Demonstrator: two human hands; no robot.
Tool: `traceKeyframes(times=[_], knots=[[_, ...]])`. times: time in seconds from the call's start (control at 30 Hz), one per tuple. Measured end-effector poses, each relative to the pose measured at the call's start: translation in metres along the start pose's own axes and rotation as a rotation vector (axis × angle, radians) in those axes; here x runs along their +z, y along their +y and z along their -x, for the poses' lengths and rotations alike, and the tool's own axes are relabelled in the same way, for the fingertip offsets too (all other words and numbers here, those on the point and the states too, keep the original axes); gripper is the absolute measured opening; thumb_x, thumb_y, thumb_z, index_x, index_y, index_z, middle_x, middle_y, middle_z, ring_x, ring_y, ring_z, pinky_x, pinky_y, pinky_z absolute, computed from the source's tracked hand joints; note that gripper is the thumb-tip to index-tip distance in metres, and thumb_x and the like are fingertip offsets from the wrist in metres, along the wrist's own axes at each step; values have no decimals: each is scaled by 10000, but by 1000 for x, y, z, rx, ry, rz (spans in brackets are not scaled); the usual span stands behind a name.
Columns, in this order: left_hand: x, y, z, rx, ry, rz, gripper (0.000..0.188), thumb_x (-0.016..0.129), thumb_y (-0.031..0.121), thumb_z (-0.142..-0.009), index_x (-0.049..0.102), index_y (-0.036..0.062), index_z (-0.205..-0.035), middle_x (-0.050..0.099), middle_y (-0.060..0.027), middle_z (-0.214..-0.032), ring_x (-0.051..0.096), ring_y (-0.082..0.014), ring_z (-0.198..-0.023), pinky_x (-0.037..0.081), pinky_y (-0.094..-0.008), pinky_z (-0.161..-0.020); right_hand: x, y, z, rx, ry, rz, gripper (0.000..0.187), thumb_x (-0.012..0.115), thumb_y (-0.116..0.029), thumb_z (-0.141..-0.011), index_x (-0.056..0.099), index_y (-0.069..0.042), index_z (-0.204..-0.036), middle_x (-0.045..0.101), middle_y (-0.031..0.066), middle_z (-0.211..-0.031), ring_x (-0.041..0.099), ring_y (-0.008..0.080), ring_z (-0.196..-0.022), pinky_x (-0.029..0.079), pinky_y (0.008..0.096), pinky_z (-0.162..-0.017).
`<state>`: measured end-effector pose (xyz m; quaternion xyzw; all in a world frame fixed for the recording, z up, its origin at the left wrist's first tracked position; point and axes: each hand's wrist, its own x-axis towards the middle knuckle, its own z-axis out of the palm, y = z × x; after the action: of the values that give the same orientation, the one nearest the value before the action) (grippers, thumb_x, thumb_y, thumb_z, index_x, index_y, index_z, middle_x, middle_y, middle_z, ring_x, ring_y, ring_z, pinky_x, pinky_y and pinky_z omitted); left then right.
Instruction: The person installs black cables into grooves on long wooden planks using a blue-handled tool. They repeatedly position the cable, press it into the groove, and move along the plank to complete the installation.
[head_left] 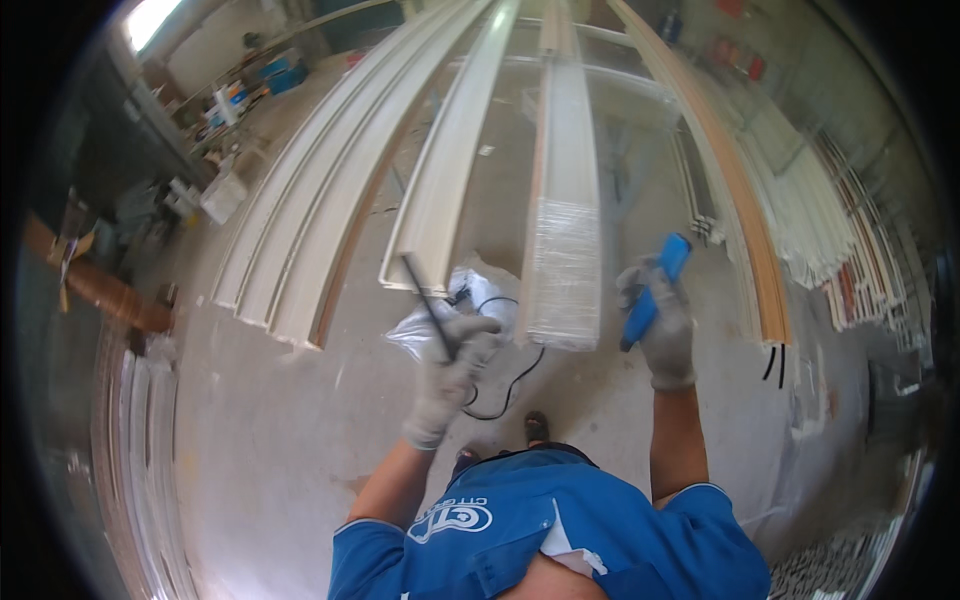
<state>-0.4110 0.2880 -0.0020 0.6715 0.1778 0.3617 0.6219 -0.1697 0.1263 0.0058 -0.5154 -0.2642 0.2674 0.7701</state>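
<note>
My left hand [455,365], in a pale work glove, is closed around a thin dark bar [426,300] that points up and to the left. It is near the close end of a cream-coloured channel profile [438,210]. In my right hand [670,335], also gloved, is a long blue tool [674,258], tilted; its exact kind cannot be made out. Between the hands lies a long white profile [568,230], its near end wrapped in clear film. Both hands are in the air, apart from the profiles.
Several white profiles [300,230] lie side by side at the left, and a wood-brown profile [745,210] at the right. Farther right are stacked profiles [815,230]. A white bag [490,280] and a black cable [518,385] are on the floor near my feet.
</note>
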Motion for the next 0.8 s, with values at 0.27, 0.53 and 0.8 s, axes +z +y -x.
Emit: traceKeyframes(times=[0.27, 0.53, 0.8], knots=[[31, 3, 20, -198, -220, 94, 438, 663, 417, -1003, 708, 3, -1142, 672, -28, -903, 613, -117, -855, 509, -295, -784, 67, -12, 34, 14, -175, -174, 453, 512, -397, -1077, 508, -18, -1325, 655, 75, -943, 603, 111, -739, 498, 277, -648], [-58, -26, 19, -98, 480, -288, 491, 618, 448, -1027, 735, -27, -1059, 697, -31, -894, 601, -109, -821, 501, -313, -777, 40, -3, 52, 56, -215, 119, 333, 628, -177, -1019, 546, 17, -1277, 570, -4, -694, 475, 39, -555, 397, 197, -541], [-140, -83, -87, -529, 488, -207, 607, 667, 676, -892, 752, 80, -965, 539, -12, -645, 410, -109, -418, 290, -309, -398, 19, -16, 60, 35, -92, 221, 256, 627, -141, -1006, 593, 3, -1214, 585, 0, -720, 459, 33, -564, 362, 203, -507]])
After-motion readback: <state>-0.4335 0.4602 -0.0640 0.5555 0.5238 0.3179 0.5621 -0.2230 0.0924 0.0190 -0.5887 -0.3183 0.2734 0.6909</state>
